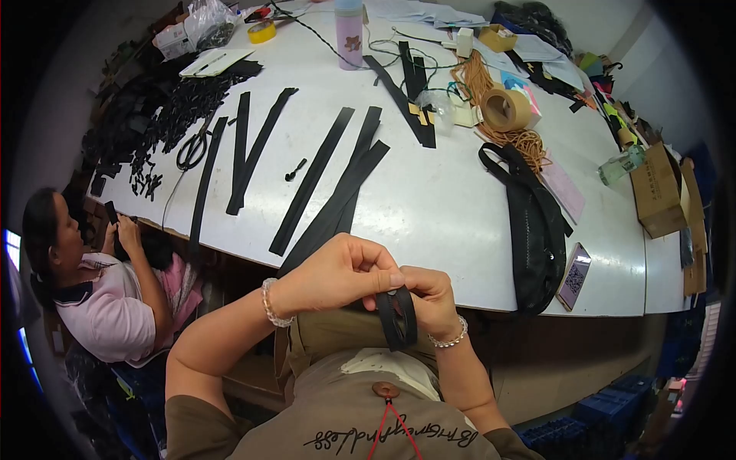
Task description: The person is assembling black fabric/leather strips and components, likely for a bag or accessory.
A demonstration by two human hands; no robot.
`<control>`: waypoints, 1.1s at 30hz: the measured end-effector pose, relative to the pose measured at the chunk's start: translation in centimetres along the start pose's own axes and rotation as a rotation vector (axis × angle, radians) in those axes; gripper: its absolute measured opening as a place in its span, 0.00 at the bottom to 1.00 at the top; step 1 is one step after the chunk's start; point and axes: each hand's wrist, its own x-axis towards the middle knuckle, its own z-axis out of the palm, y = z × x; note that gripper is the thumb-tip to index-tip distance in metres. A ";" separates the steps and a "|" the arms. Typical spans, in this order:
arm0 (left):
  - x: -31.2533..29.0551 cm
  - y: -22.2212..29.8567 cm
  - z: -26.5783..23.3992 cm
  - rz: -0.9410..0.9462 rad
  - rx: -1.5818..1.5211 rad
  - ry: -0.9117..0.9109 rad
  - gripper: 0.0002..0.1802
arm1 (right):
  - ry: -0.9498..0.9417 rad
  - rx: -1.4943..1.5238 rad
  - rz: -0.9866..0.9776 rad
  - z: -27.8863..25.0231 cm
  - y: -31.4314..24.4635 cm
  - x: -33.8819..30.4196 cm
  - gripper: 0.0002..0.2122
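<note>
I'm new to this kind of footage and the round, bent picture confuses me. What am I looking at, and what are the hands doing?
The camera sits on a person's head and looks down, so straight edges bend. The two forearms from below are the wearer's own. The left hand and right hand together pinch a short black zipper strip. Ahead lies a white worktable with long black zipper strips, black-handled scissors, a roll of brown tape and a black bag. At the left sits another person in a pink shirt.
</note>
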 end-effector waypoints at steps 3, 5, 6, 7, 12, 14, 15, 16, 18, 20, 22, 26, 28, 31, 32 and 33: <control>-0.3 -0.5 0.6 0.028 -0.003 0.044 0.10 | 0.013 -0.083 -0.048 -0.6 0.8 -0.6 0.05; -0.5 -1.1 1.0 0.062 -0.102 0.090 0.09 | 0.015 -0.090 -0.068 -0.5 0.8 -0.9 0.06; -0.5 -1.4 1.1 0.062 -0.103 0.091 0.09 | 0.017 -0.096 -0.089 -0.4 0.8 -1.0 0.06; -0.6 -1.6 1.0 0.099 -0.095 0.098 0.09 | 0.016 -0.095 -0.087 -0.2 0.7 -1.0 0.06; -0.9 -2.2 0.9 0.123 -0.092 0.093 0.09 | 0.053 -0.123 -0.166 0.8 0.7 -1.4 0.05; -1.1 -2.5 0.9 0.114 -0.100 0.083 0.09 | 0.054 -0.143 -0.163 1.0 0.7 -1.8 0.05; -1.2 -2.5 0.9 0.113 -0.101 0.085 0.09 | 0.056 -0.164 -0.161 1.1 0.7 -2.0 0.05; -1.3 -2.5 1.0 0.107 -0.079 0.070 0.09 | 0.057 -0.163 -0.160 1.1 0.8 -2.2 0.05; -1.4 -2.6 1.1 0.099 -0.059 0.054 0.09 | 0.025 -0.158 -0.166 1.0 0.8 -2.6 0.05; -1.4 -3.1 1.1 0.087 -0.054 0.039 0.08 | 0.016 -0.160 -0.118 0.6 0.7 -2.7 0.04; -1.1 -3.7 0.9 0.083 -0.043 0.102 0.07 | 0.007 -0.163 -0.071 1.1 0.6 -2.7 0.04; -0.8 -4.2 0.6 0.096 0.068 0.250 0.06 | 0.456 -0.093 0.130 3.6 -0.1 -2.1 0.04; -0.7 -4.4 0.7 0.111 0.079 0.264 0.07 | 0.509 -0.106 0.143 3.8 0.0 -2.1 0.04; -0.7 -4.4 0.6 0.143 0.070 0.259 0.07 | 0.485 -0.003 0.108 3.8 0.6 -2.3 0.04; -0.7 -4.3 0.5 0.155 0.054 0.240 0.08 | 0.471 0.005 0.100 3.8 0.8 -2.4 0.04; -0.8 -4.1 0.5 0.154 0.053 0.243 0.08 | 0.457 0.014 0.092 3.8 1.1 -2.5 0.05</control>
